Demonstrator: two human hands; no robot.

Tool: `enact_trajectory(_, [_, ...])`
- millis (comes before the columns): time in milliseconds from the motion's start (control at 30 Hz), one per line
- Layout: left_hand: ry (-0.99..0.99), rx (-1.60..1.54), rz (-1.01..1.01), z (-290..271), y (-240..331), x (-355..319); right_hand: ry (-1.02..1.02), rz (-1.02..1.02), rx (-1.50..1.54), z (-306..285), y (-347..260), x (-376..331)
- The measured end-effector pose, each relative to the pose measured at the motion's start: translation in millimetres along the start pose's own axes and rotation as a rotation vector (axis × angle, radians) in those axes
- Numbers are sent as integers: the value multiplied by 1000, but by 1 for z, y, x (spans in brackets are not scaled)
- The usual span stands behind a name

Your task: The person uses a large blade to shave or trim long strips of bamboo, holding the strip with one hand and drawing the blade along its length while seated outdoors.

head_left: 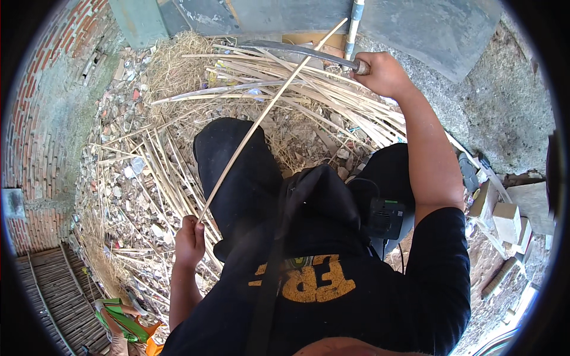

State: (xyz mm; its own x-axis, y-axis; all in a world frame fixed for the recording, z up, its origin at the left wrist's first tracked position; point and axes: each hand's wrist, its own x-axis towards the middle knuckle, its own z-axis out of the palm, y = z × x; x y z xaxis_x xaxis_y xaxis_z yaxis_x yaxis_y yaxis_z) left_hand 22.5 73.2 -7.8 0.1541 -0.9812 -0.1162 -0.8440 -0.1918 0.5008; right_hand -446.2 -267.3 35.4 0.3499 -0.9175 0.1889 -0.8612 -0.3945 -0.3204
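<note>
My left hand (190, 242) is closed around the near end of a long, thin bamboo strip (259, 120). The strip slants up and to the right across my left knee. Up at the right, my right hand (383, 74) grips the short handle of a machete (285, 47), whose long, dark, slightly curved blade points left. Blade and strip cross near the strip's far end; whether they touch I cannot tell. Beyond my knees lies a pile of pale split bamboo strips (350, 105). More bamboo strips (163, 160) lie on the ground left of my left leg.
Rubble and dry shavings (181, 68) cover the ground. A brick wall (44, 113) stands at left, grey panels (415, 29) at the far side. Blocks (506, 221) lie at right. A small black device (385, 218) rests by my right thigh. Another person (122, 320) is at lower left.
</note>
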Motion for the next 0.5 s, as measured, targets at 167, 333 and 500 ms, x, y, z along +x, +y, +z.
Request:
enact_trajectory(167, [45, 58, 66, 5, -4, -1, -29, -15, 13, -1, 3, -1])
enact_trajectory(333, [136, 110, 93, 13, 2, 0, -132, 23, -20, -2, -6, 0])
enact_trajectory(500, [132, 132, 106, 17, 2, 1, -88, -70, 1, 6, -3, 0])
